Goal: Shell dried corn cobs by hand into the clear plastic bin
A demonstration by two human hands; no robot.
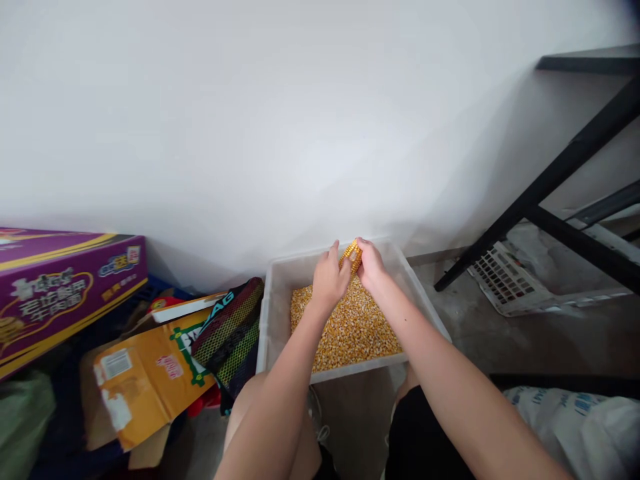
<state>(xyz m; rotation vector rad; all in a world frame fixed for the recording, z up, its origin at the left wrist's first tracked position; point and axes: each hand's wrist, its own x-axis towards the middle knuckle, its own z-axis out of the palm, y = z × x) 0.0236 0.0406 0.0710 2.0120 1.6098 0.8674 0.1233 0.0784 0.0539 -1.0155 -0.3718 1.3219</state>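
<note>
Corn cob point(351, 257) clasped between left hand point(329, 280), right hand point(371, 263), over kernels point(345, 327).

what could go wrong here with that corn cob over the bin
Kernels might fly out: the corn cob is right by the far rim of the plastic bin, gripped by the left hand and right hand, so some could hit the floor. If the cob slipped, it could also scatter the loose kernels lying in the bin.
</note>
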